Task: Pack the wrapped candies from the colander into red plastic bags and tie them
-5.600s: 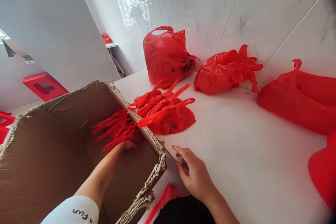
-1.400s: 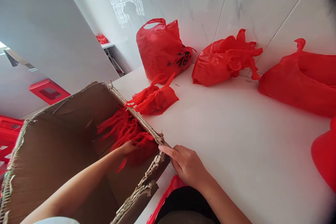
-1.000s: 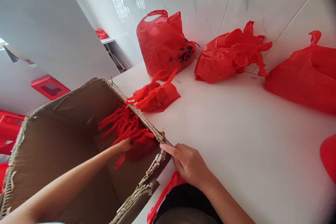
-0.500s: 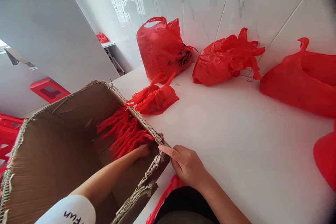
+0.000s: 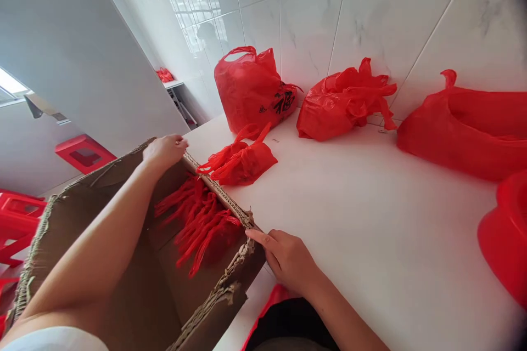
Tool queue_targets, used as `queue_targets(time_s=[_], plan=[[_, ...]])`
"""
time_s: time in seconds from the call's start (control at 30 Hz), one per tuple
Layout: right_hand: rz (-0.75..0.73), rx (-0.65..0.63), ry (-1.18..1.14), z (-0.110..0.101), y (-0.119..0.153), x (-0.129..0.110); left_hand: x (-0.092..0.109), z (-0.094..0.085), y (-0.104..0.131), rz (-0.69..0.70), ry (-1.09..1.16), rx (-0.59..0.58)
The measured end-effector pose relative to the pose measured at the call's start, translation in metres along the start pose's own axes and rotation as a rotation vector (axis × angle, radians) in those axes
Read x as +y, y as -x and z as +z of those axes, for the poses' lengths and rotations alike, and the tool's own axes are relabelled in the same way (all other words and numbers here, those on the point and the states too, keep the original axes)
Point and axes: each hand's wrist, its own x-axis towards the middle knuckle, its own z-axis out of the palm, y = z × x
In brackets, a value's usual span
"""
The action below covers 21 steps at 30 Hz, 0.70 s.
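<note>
An open cardboard box with ragged cut edges stands tilted at the left. My right hand grips its near right corner, a finger laid along the rim. My left hand is over the box's far corner, fingers loosely bent and slightly blurred, with nothing visible in them. Inside the box, against the right wall, lies a row of small red plastic bags, their handles pointing left. Just outside that wall, small red bags rest on the white table, handles touching the rim.
Along the tiled wall stand a large red bag with black characters, a slumped red bag and a wide red bag. A red plastic object is at the right edge. Red stools stand beyond the box.
My left hand has come up from the small bags inside the box to its far corner. The bag it was beside now lies in the row. My right hand stays on the near corner.
</note>
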Motion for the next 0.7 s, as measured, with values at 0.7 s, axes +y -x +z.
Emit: queue_targets(time_s=[0.7], plan=[[-0.009, -0.022, -0.035, -0.002, 0.001, 0.001, -0.032, -0.021, 0.094, 0.022, 1.039, -0.301]])
